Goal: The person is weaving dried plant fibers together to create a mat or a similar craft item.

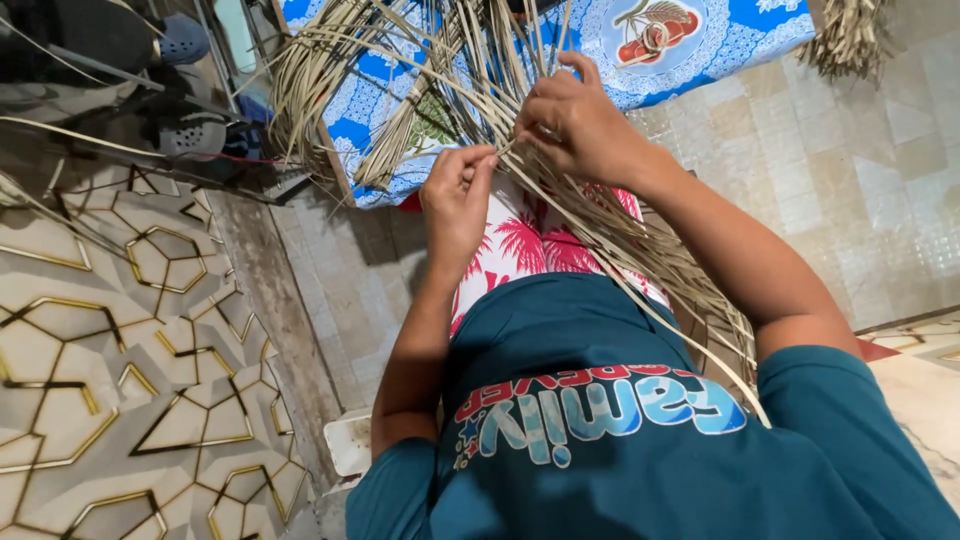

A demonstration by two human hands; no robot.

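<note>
My left hand (457, 195) pinches a thin dried leaf strip between thumb and fingers, just over my lap. Slightly further out, my right hand (575, 120) is closed on several strips in a loose bundle of pale dried leaf strips (440, 90). The two hands nearly touch. The strips fan out from my hands across a blue and white patterned cloth (720, 40), and long ones trail back over my right thigh (650, 290). My lap is covered by red and white fabric with a palm print (530, 245), and I wear a teal shirt (600, 470).
Beige floor tiles (860, 170) lie to the right, and a surface with a gold-lined geometric pattern (120, 350) to the left. Grey sandals (190, 135) sit at the top left. Another clump of dried strips (850, 35) lies at the top right.
</note>
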